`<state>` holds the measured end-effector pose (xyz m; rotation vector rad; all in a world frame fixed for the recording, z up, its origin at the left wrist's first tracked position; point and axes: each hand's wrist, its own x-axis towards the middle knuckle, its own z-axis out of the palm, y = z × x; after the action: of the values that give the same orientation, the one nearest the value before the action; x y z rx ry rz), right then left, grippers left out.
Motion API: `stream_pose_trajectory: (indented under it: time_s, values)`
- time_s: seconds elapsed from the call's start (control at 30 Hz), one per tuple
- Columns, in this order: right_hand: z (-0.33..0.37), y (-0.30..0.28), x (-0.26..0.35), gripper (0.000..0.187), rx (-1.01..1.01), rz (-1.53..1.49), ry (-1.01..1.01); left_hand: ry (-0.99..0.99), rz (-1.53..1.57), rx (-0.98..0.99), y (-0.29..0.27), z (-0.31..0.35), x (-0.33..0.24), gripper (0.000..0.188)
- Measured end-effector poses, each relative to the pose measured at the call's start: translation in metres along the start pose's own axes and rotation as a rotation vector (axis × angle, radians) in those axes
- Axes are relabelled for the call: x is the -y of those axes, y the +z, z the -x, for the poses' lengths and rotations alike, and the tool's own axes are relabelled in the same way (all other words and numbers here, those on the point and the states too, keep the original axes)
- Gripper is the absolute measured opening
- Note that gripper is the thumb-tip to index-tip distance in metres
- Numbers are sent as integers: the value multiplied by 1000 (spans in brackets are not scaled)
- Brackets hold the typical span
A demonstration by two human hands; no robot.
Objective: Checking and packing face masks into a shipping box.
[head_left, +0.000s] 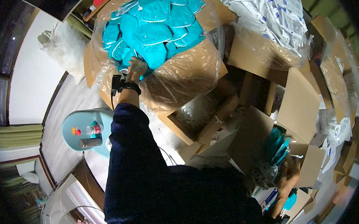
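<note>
My left hand reaches to the near left edge of a heap of teal fabric pouches with white piping. Its fingers are bent and closed at a teal piece there, partly hidden by the hand itself. The heap fills a large cardboard box lined with clear plastic. At the lower right, my right hand is at the side of a smaller open carton. Several teal pieces stand on edge inside that carton, just beyond the hand. The right fingers are shadowed and partly hidden, so their grip is unclear.
White packets with blue print overflow another plastic-lined box at the upper right. An open carton stands between the boxes. On the left, a pale blue stool bears a bottle and a grey cylinder. A white sack leans behind.
</note>
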<state>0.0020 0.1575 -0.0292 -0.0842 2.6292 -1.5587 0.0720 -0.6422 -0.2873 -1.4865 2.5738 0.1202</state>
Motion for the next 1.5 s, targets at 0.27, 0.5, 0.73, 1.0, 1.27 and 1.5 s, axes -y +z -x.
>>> stream_pose_trajectory:
  time_s: [0.27,0.5,0.73,1.0,1.27,1.5]
  values:
    - [8,-1,-5,40,-134,-291,324,-137,194,-122,3,21,-69,58]
    - [16,-35,11,27,-159,654,-34,283,129,-129,10,-19,-7,54]
    - [8,-52,18,10,-37,439,-96,571,1020,41,-94,-49,83,51]
    - [-53,-37,0,88,367,509,-219,834,767,-200,-185,215,-189,40]
    - [-17,-49,1,25,265,154,-241,1185,1223,381,-228,457,-303,30]
    - [8,-53,13,17,-72,-15,-470,1316,674,385,-214,556,-345,30]
